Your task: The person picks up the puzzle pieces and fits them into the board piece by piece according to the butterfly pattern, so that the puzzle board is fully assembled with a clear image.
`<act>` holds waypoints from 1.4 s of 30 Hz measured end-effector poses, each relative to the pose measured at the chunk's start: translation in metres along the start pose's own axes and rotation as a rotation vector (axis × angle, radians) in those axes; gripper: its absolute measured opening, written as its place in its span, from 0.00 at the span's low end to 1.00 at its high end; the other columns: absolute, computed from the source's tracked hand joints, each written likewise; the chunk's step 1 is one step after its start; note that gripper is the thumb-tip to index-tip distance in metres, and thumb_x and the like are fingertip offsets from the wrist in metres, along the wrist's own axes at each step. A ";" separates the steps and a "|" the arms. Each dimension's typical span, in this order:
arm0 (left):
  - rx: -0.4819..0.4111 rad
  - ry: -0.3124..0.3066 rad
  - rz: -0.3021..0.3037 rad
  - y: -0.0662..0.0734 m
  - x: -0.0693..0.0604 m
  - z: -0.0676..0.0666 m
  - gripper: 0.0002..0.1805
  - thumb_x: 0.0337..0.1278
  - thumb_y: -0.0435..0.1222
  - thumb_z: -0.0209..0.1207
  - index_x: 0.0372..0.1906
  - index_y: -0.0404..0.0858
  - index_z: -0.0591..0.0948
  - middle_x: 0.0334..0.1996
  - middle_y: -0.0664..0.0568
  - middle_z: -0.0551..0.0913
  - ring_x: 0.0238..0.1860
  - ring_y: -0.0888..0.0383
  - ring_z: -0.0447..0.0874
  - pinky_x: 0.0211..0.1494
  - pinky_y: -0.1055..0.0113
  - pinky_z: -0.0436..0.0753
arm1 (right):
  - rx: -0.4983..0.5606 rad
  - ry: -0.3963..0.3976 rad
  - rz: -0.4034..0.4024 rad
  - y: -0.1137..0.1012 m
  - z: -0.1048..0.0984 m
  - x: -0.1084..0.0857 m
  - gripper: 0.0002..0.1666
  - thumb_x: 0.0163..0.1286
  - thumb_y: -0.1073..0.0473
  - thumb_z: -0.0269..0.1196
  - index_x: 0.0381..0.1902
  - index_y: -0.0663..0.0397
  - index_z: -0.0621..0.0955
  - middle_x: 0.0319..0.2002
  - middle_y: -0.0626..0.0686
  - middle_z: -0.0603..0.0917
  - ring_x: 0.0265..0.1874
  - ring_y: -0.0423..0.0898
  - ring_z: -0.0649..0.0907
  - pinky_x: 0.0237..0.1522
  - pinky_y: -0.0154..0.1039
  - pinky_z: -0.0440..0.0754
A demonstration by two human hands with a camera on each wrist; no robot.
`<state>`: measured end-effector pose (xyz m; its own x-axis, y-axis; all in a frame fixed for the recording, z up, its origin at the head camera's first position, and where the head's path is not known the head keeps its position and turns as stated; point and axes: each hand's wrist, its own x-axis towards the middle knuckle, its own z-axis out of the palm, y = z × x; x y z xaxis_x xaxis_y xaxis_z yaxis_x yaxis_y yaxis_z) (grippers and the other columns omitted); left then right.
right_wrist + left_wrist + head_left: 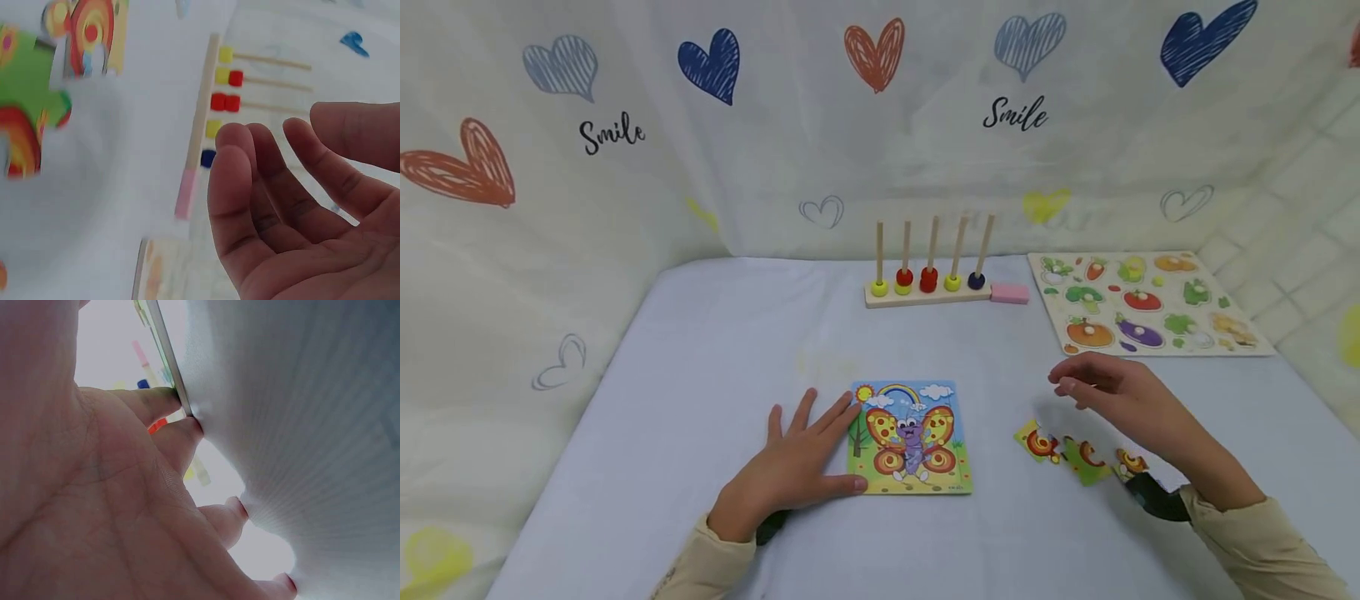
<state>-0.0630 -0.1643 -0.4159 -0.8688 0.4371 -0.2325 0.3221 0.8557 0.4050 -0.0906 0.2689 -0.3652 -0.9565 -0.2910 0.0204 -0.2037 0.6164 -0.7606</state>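
Note:
A square butterfly puzzle board (912, 442) lies flat on the table, its picture showing a rainbow and a sun. My left hand (801, 458) rests beside it with fingers spread, thumb and fingertips touching the board's left edge. In the left wrist view the fingertips (195, 428) press on the tabletop along the board's side. My right hand (1120, 400) hovers over the table, fingers loosely bent and holding nothing. Below it lie loose puzzle pieces: one yellow and orange (1037, 442), one green (1086, 462) and one partly hidden by the wrist strap (1129, 463).
At the back stands a wooden peg stacker (925, 296) with coloured beads and a pink end block (1010, 293). A vegetable knob puzzle (1105, 287) lies at the back right. A printed curtain (880, 150) hangs behind the white table (737, 333).

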 end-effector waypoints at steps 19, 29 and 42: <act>-0.004 0.000 0.001 0.000 0.001 0.001 0.55 0.62 0.63 0.70 0.87 0.47 0.60 0.87 0.56 0.53 0.85 0.34 0.34 0.75 0.22 0.34 | -0.252 0.043 0.254 0.064 -0.056 -0.024 0.26 0.84 0.53 0.61 0.65 0.70 0.79 0.53 0.66 0.87 0.50 0.62 0.82 0.35 0.38 0.82; 0.008 -0.008 -0.010 -0.001 0.001 0.002 0.56 0.62 0.64 0.69 0.87 0.49 0.59 0.87 0.57 0.52 0.86 0.35 0.34 0.75 0.23 0.34 | -0.320 -0.009 0.338 0.088 -0.071 -0.029 0.26 0.82 0.55 0.62 0.63 0.74 0.77 0.44 0.63 0.85 0.44 0.61 0.80 0.35 0.43 0.77; 0.007 -0.008 -0.005 0.000 0.000 0.000 0.55 0.61 0.64 0.70 0.87 0.49 0.60 0.87 0.57 0.53 0.86 0.35 0.35 0.75 0.22 0.35 | -0.358 -0.104 0.357 0.108 -0.071 -0.029 0.31 0.71 0.59 0.72 0.60 0.77 0.74 0.45 0.74 0.80 0.43 0.67 0.78 0.37 0.52 0.82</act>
<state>-0.0628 -0.1646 -0.4155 -0.8674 0.4350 -0.2415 0.3204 0.8597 0.3978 -0.0998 0.3957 -0.4014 -0.9573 -0.0767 -0.2788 0.0557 0.8972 -0.4381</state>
